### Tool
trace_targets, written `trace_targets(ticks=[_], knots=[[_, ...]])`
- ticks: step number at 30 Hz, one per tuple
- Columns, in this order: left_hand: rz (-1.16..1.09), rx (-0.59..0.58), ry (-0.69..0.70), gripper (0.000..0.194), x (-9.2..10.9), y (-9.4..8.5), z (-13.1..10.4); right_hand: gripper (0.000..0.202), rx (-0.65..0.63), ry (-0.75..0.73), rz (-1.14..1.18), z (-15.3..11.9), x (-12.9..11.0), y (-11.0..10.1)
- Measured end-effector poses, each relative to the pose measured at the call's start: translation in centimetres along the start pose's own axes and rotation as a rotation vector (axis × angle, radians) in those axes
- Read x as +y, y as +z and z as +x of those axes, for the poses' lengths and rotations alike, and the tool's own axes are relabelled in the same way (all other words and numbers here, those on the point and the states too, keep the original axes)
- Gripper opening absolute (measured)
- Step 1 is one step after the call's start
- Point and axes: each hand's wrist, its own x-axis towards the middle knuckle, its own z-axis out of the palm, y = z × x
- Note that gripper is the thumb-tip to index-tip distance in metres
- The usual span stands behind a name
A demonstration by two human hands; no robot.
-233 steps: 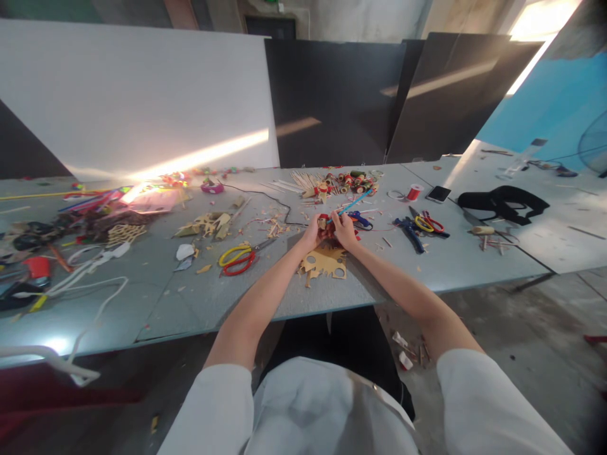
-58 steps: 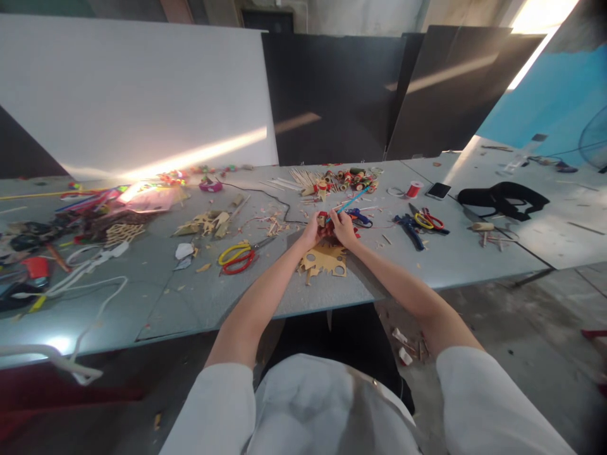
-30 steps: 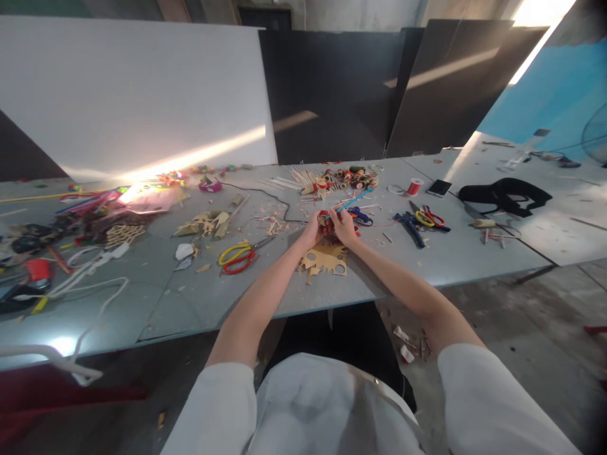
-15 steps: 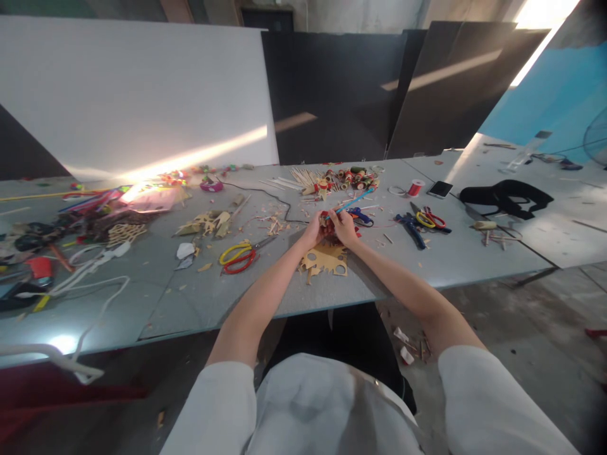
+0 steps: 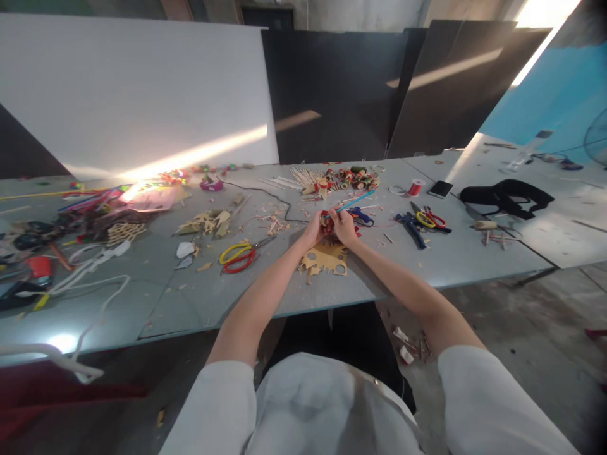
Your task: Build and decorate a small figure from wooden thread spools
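My left hand (image 5: 313,231) is closed around a small red and tan piece (image 5: 325,215), mostly hidden by the fingers. Pressed close beside it, my right hand (image 5: 344,227) is closed on a thin blue stick (image 5: 356,200) that slants up to the right; its lower end disappears between the hands. Below both hands lies a tan sheet (image 5: 327,260) with round holes and jagged edges. Just right of my right hand rests a blue-handled tool (image 5: 361,217). Behind the hands are a pile of red and green banded cylinders (image 5: 356,177) and a bundle of pale sticks (image 5: 308,177).
Red-and-yellow-handled scissors (image 5: 239,256) lie to the left. On the right are dark pliers (image 5: 411,229), another pair of scissors (image 5: 429,218), a red thread spool (image 5: 415,188), a phone (image 5: 440,189) and a black strap-like item (image 5: 505,196). Wood scraps (image 5: 205,222) and cables clutter the left side.
Almost nothing differs. Both hands stay together in the same place, with the blue stick at nearly the same slant.
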Motion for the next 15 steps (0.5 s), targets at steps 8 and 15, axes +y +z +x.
trace_targets(ticks=[8,15], knots=[[-0.018,0.002,-0.003,0.055,0.04,-0.01,-0.03,0.060,0.006,-0.008,-0.023,0.13,0.78,0.07],[-0.002,-0.002,-0.009,0.055,0.01,-0.04,-0.10,0.059,0.032,-0.057,-0.024,0.02,0.61,-0.04]])
